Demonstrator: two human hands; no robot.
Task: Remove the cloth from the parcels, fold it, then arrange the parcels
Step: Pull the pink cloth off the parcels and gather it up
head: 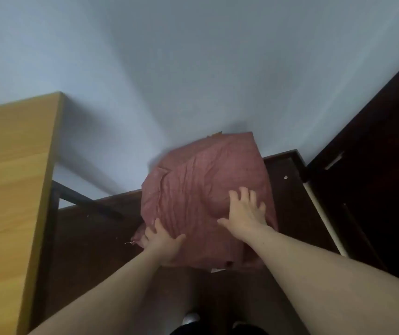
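Observation:
A dusty pink cloth (pixel 193 184) drapes over a bulky pile on the dark floor against the wall. The parcels beneath are hidden, save a brown corner (pixel 214 134) peeking out at the top and a white scrap (pixel 216 270) at the bottom edge. My right hand (pixel 245 210) lies flat on the cloth's right side with fingers spread. My left hand (pixel 163 240) rests on the cloth's lower left edge, thumb out; its fingertips sink into the fabric.
A light wooden table (pixel 12 189) with a black metal frame (pixel 82 197) stands to the left. A dark wooden door or cabinet (pixel 374 165) rises on the right, a white pole (pixel 324 213) leaning along its base. A pale wall lies behind the pile.

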